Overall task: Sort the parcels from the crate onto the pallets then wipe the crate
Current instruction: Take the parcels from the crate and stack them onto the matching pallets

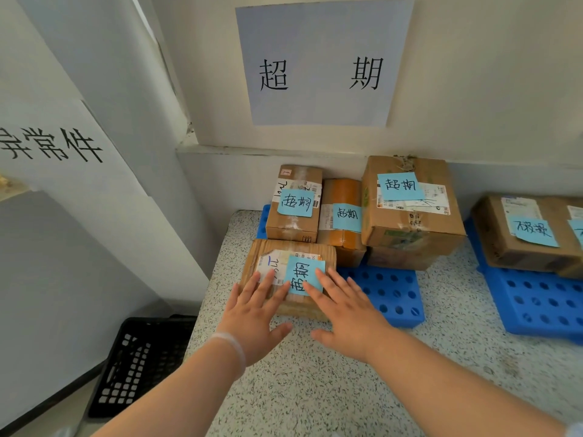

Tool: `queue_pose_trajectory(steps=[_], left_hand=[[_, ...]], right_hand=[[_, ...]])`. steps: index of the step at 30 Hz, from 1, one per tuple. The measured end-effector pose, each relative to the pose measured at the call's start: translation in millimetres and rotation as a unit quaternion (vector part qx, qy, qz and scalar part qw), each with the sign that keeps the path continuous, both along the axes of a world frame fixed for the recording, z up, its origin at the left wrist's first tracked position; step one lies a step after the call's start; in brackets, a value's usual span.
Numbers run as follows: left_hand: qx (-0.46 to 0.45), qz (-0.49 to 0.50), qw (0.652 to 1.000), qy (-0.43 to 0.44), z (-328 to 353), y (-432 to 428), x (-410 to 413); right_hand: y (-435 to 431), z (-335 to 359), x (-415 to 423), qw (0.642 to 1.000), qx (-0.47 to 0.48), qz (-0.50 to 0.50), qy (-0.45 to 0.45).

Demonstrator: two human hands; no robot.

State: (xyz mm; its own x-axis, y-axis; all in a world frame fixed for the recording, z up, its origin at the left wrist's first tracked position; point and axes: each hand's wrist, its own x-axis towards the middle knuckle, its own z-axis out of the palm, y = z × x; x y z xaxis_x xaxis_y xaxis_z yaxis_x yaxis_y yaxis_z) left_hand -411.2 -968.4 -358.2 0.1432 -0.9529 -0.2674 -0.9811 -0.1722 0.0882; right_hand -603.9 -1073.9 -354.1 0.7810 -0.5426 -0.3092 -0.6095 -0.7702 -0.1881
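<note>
Low on the left, a black crate (142,364) stood on the floor beside the speckled counter (315,389). Above the counter, the left hand (252,313) and right hand (344,307) lay flat and spread, fingers straight, fingertips resting on top of the nearest parcel (284,247) and gripping nothing. They covered its near edge and part of its blue note (304,274), which seemed to read 超期. That parcel sat at the front left corner of a blue pallet (388,294). Behind it stood a small brown box (293,230), an orange-taped parcel (342,190) and a large box (410,225), each noted 超期. A second blue pallet (536,304) to the right bore another box (495,234). On the wall, a sign (321,64) read 超期; a left sign (53,146) ended in 常件.
</note>
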Motion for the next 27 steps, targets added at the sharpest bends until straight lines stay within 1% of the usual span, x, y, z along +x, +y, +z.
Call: queue_pose_trajectory(steps=[3, 7, 11, 15, 17, 20, 22, 27], left_hand=[[-0.024, 0.015, 1.0, 0.001, 8, 4, -16], [-0.045, -0.036, 0.998, -0.023, 23, 7, -56], [-0.071, -0.087, 0.994, -0.007, 34, 2, -115], [-0.076, -0.172, 0.982, 0.002, 43, 2, -206], [-0.078, -0.22, 0.972, 0.023, 50, 9, -261], [-0.081, -0.303, 0.948, 0.047, 60, 29, -349], [-0.089, -0.359, 0.927, 0.061, 69, 45, -410], [-0.096, -0.457, 0.878, 0.106, 88, 96, -550]], right_hand=[[11, 1, -18, 0.999, -0.011, -0.013, -0.04], [36, 4, -61, 0.995, -0.021, -0.052, -0.077], [63, 8, -125, 0.987, -0.038, -0.132, -0.083], [104, 20, -213, 0.973, -0.068, -0.212, -0.056], [130, 27, -263, 0.962, -0.085, -0.258, -0.04], [181, 43, -344, 0.937, -0.077, -0.339, -0.036], [222, 52, -400, 0.912, -0.104, -0.394, -0.051], [320, 75, -512, 0.845, -0.134, -0.517, -0.025]])
